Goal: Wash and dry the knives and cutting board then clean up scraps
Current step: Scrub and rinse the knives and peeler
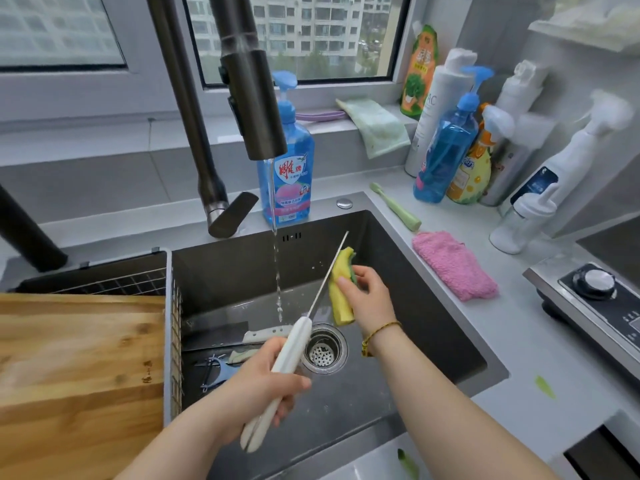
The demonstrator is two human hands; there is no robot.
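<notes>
As the left hand point(259, 386) is gripping the knife point(294, 344) and the right hand point(370, 299) is pinching the sponge point(341, 308), wet fingers point(346, 283) could be slipping onto the blade.

**Sink in the middle, board to its left**

The board point(79, 368) lies on a rack point(114, 282) left of the sink point(398, 258). In the sink, a cleaver point(221, 336) and a peeler point(218, 370) lie left of the drain point(323, 348). Above it, the left hand point(256, 386) holds a knife point(298, 340). The sponge point(341, 313) in the right hand point(370, 299) is just right of its blade. A soap bottle point(287, 174) stands behind the sink. A cloth point(453, 265) and a brush point(394, 206) lie on the bench to the right, and the stove point(588, 299) is farther right.
</notes>
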